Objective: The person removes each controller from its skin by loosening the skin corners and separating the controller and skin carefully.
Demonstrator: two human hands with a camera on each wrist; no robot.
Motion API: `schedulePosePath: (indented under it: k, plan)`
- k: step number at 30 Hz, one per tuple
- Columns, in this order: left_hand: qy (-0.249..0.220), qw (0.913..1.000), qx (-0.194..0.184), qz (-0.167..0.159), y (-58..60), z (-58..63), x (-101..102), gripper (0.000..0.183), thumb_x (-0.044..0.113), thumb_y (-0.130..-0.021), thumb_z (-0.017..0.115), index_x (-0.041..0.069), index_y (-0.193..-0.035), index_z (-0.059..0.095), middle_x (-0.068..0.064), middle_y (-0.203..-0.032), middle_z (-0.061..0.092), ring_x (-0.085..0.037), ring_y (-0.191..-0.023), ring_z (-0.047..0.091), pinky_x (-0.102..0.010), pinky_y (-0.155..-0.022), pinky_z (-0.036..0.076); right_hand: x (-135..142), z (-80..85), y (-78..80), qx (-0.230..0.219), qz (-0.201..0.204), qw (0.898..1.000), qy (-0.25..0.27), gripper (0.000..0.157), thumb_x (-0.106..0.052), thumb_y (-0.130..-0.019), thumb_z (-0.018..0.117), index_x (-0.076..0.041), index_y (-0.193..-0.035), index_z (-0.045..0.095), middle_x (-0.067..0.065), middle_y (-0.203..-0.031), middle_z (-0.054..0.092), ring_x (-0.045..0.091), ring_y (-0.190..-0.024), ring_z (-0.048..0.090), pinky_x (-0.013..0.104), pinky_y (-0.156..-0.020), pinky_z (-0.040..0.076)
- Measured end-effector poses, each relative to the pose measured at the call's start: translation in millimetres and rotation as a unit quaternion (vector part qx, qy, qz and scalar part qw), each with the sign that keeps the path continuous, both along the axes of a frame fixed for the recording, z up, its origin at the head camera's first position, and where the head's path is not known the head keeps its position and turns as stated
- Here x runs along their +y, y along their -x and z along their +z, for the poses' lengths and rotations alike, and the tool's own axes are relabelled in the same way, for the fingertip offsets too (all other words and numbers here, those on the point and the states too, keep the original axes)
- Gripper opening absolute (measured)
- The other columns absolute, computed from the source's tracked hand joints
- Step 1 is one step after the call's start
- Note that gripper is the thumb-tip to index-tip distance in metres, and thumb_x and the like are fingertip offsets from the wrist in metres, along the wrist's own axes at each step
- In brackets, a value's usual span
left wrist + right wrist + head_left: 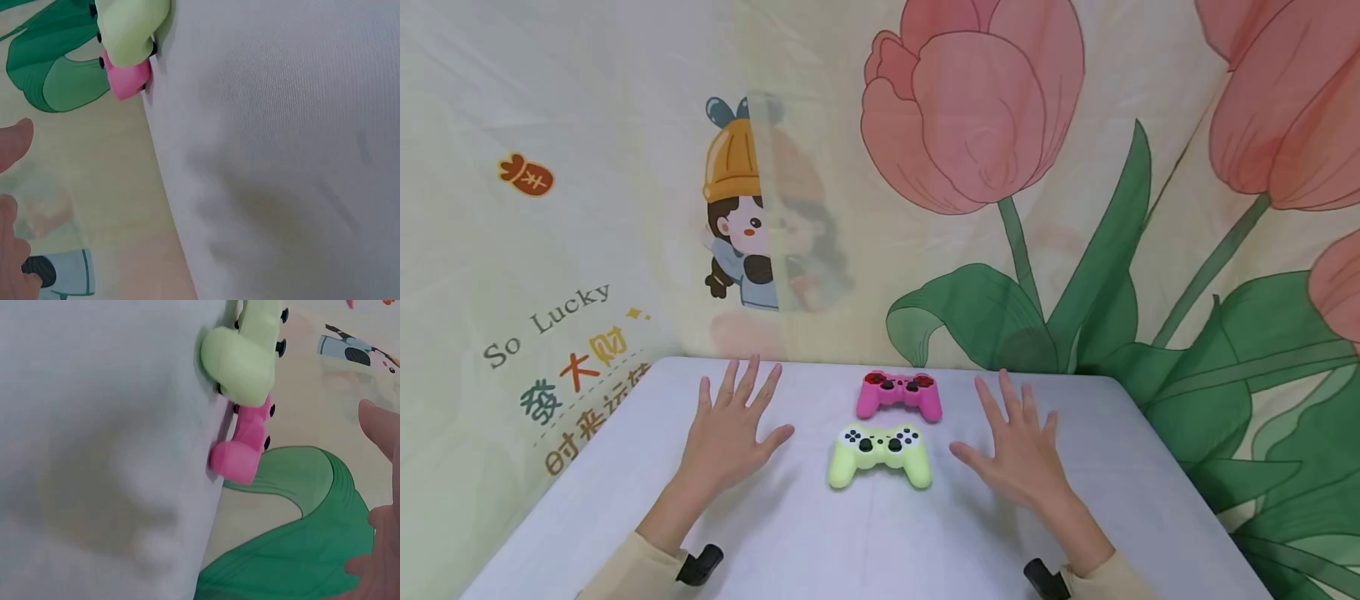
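Two game controllers lie on the white table, one behind the other. The nearer one is a pale green game controller [880, 454] with black sticks and white button areas; behind it is a pink game controller [898, 395] with red button areas. My left hand [730, 437] hovers over the table to their left, fingers spread, holding nothing. To their right my right hand [1022, 450] is held up the same way, thumb toward the green controller. Both wrist views show the controllers from the side, with part of each hand at the frame's edge.
The white table [880, 550] ends at a back edge just behind the pink controller. A printed cloth [820, 50] with tulips, lettering and a cartoon figure hangs behind it. Each sleeve carries a black wrist device, one of them the left device [700, 566].
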State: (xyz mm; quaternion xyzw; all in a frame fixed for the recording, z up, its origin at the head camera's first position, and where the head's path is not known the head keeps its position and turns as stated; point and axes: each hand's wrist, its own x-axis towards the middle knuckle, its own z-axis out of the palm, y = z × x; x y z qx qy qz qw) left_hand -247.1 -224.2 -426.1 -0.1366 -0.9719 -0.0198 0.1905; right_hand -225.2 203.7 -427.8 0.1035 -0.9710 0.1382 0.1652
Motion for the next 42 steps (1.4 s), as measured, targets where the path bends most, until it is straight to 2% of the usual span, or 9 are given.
schedulePosePath:
  k: [5, 11, 16, 21, 24, 31, 37, 39, 42]
  plan:
    - [-0.036, 0.9990, -0.023, -0.011, 0.3, -5.1, 12, 0.090, 0.063, -0.099, 0.061, 0.020, -0.170, 0.025, -0.017, -0.176, 0.015, -0.048, -0.160, 0.014, -0.075, -0.122, 0.010, -14, -0.9, 1.5, -0.037, 0.017, 0.998, 0.040, 0.102, -0.071, -0.094, 0.065, -0.024, -0.171, 0.019, 0.018, -0.177, 0.012, 0.054, -0.157, 0.017, 0.086, -0.112, 0.019]
    - [-0.079, 0.9953, -0.051, -0.023, 1.4, -9.5, 27, 0.091, 0.060, -0.100, 0.063, 0.020, -0.170, 0.024, -0.019, -0.176, 0.017, -0.049, -0.159, 0.020, -0.072, -0.123, 0.018, -24, -5.3, 5.3, -0.054, 0.032, 0.994, 0.086, 0.098, -0.061, -0.095, 0.070, -0.021, -0.171, 0.021, 0.020, -0.176, 0.016, 0.052, -0.154, 0.029, 0.080, -0.111, 0.032]
    - [-0.123, 0.9873, -0.095, -0.031, 4.1, -14.4, 35, 0.089, 0.063, -0.101, 0.059, 0.023, -0.171, 0.020, -0.018, -0.176, 0.019, -0.046, -0.158, 0.025, -0.070, -0.115, 0.037, -30, -9.6, 10.1, -0.082, 0.033, 0.986, 0.140, 0.092, -0.056, -0.098, 0.069, -0.020, -0.170, 0.024, 0.022, -0.174, 0.020, 0.053, -0.153, 0.031, 0.081, -0.105, 0.037]
    - [-0.180, 0.9712, -0.153, -0.032, 6.6, -18.5, 42, 0.088, 0.067, -0.102, 0.054, 0.028, -0.172, 0.016, -0.015, -0.176, 0.020, -0.044, -0.157, 0.031, -0.075, -0.100, 0.046, -38, -14.6, 17.7, -0.121, 0.042, 0.970, 0.205, 0.085, -0.047, -0.102, 0.068, -0.016, -0.169, 0.026, 0.022, -0.171, 0.025, 0.048, -0.154, 0.032, 0.077, -0.109, 0.038]
    - [-0.204, 0.9625, -0.176, -0.032, 8.6, -22.0, 46, 0.087, 0.068, -0.103, 0.053, 0.030, -0.172, 0.016, -0.013, -0.176, 0.020, -0.042, -0.157, 0.030, -0.078, -0.104, 0.041, -44, -17.3, 21.7, -0.143, 0.048, 0.962, 0.229, 0.082, -0.044, -0.103, 0.067, -0.015, -0.168, 0.027, 0.021, -0.169, 0.031, 0.045, -0.148, 0.042, 0.071, -0.110, 0.043]
    - [-0.257, 0.9424, -0.205, -0.062, 14.7, -27.3, 61, 0.082, 0.064, -0.104, 0.054, 0.025, -0.171, 0.023, -0.015, -0.171, 0.033, -0.042, -0.157, 0.031, -0.076, -0.114, 0.031, -54, -18.9, 27.5, -0.186, 0.040, 0.941, 0.281, 0.076, -0.041, -0.105, 0.065, -0.013, -0.167, 0.031, 0.019, -0.165, 0.039, 0.042, -0.131, 0.059, 0.060, -0.100, 0.054]
    - [-0.305, 0.9212, -0.232, -0.067, 18.8, -33.3, 71, 0.073, 0.056, -0.106, 0.057, 0.021, -0.167, 0.035, -0.018, -0.158, 0.051, -0.035, -0.127, 0.062, -0.065, -0.105, 0.047, -61, -21.4, 32.5, -0.232, 0.025, 0.923, 0.307, 0.076, -0.052, -0.106, 0.060, -0.014, -0.166, 0.033, 0.017, -0.160, 0.047, 0.039, -0.130, 0.060, 0.056, -0.100, 0.056]
    - [-0.318, 0.9142, -0.243, -0.067, 19.3, -34.8, 74, 0.070, 0.053, -0.106, 0.057, 0.019, -0.165, 0.039, -0.018, -0.153, 0.055, -0.031, -0.118, 0.065, -0.060, -0.101, 0.050, -64, -23.0, 34.0, -0.246, 0.023, 0.917, 0.312, 0.074, -0.051, -0.106, 0.059, -0.014, -0.165, 0.034, 0.017, -0.157, 0.049, 0.038, -0.128, 0.061, 0.054, -0.097, 0.057]
    - [-0.327, 0.9069, -0.257, -0.065, 20.7, -37.9, 77, 0.067, 0.052, -0.107, 0.057, 0.017, -0.162, 0.045, -0.018, -0.146, 0.061, -0.033, -0.117, 0.066, -0.061, -0.101, 0.051, -68, -24.1, 35.3, -0.263, 0.023, 0.911, 0.316, 0.069, -0.046, -0.107, 0.059, -0.015, -0.164, 0.036, 0.017, -0.152, 0.053, 0.033, -0.122, 0.064, 0.050, -0.093, 0.059]
